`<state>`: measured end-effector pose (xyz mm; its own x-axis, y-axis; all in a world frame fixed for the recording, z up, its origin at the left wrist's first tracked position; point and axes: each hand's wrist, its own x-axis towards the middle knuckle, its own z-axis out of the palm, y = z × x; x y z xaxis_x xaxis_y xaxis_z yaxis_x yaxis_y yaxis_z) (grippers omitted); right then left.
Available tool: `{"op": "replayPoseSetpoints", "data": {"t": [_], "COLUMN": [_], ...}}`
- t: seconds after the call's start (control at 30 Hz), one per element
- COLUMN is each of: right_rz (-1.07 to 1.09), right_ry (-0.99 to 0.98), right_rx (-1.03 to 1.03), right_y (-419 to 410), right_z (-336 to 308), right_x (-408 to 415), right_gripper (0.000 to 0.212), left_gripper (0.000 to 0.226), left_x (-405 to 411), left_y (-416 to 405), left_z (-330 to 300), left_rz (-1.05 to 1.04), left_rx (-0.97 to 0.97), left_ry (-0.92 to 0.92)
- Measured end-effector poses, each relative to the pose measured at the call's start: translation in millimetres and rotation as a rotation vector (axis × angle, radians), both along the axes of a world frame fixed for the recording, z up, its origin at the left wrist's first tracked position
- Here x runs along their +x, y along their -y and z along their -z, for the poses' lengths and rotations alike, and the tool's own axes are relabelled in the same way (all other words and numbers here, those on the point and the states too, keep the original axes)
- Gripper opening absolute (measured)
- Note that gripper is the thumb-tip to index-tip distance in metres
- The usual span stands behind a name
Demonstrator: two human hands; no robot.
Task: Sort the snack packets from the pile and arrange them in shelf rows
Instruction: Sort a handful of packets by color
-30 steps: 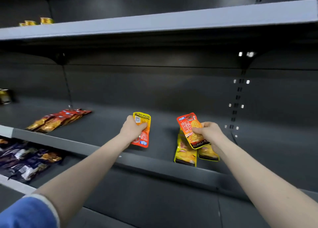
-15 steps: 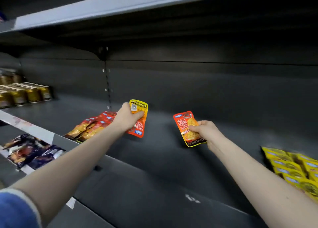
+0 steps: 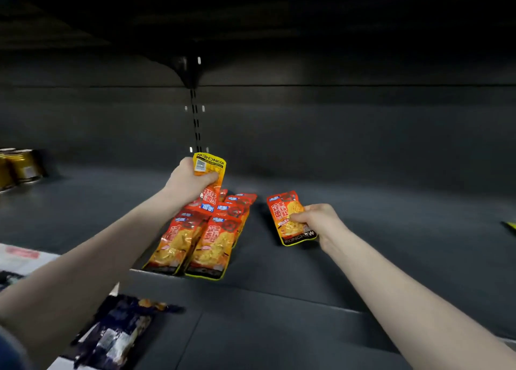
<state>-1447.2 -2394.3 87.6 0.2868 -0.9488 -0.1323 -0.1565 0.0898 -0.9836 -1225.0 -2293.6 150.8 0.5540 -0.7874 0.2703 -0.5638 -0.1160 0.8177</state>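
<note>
Nearest the viewer, dark blue snack packets are seen lying on the lower shelf toward its left end. Above it, two rows of red-and-orange packets are laid overlapping on the middle shelf, the frontmost packets reaching its front edge. To the right of the rows and apart from them, a red packet is pinched at its lower right corner by the right hand, fingers curled around the packet edge; the packet is tilted with its black KONCHEW band lowest, and whether it touches the shelf cannot be told. Above the rear of the rows, a yellow-topped packet is gripped by the left hand, the fingers wrapped across its middle, its printed end upward. Farther back, gold cans stand at the far left of the middle shelf. A yellow packet edge shows at the right edge. A slotted upright runs up the back panel.
</note>
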Motion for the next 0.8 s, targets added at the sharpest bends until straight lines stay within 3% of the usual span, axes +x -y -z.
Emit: {"op": "replayPoseSetpoints", "data": {"t": [0.1,0.33,0.5,0.8], "right_rz": [0.093,0.198,0.242,0.381], "right_ry": [0.012,0.071,0.069,-0.137], "right_rx": [0.009,-0.004,-0.014,-0.026], "right_y": [-16.4,-39.6,-37.2,-6.8], "right_z": [1.8,-6.1,-6.2,8.1], "right_x": [28.2,55.3,53.0,41.2], "right_gripper": [0.026,0.019,0.017,0.021], "left_gripper": [0.017,0.022,0.014,0.040], "left_x": [32.5,69.5,77.8,74.7], "left_y": [-2.8,0.8,15.2,43.4], "left_z": [1.6,6.2,16.9,22.5], "left_rz": [0.078,0.172,0.232,0.311], "left_rx": [-0.024,-0.026,-0.014,0.016], "left_ry": [-0.019,-0.068,-0.097,-0.101]}}
